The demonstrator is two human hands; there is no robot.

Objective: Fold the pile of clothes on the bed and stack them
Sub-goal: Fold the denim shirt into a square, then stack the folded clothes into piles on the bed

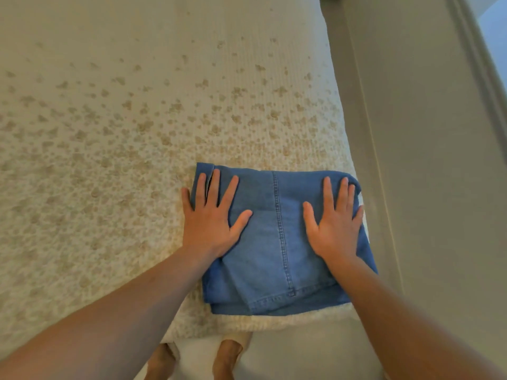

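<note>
While both the left hand [210, 218] and right hand [333, 223] lay flat, fingers spread, pressing the folded blue denim garment [274, 242], it looked ready for stacking next.

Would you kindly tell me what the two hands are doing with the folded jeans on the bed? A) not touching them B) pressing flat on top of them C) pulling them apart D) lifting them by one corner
B: the left hand and right hand lie flat, fingers spread, on the folded jeans.

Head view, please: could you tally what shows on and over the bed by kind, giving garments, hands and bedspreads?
Folded blue denim garments: 1
Hands pressing flat on it: 2, left hand and right hand
Floral bedspreads: 1
Total: 4
</note>
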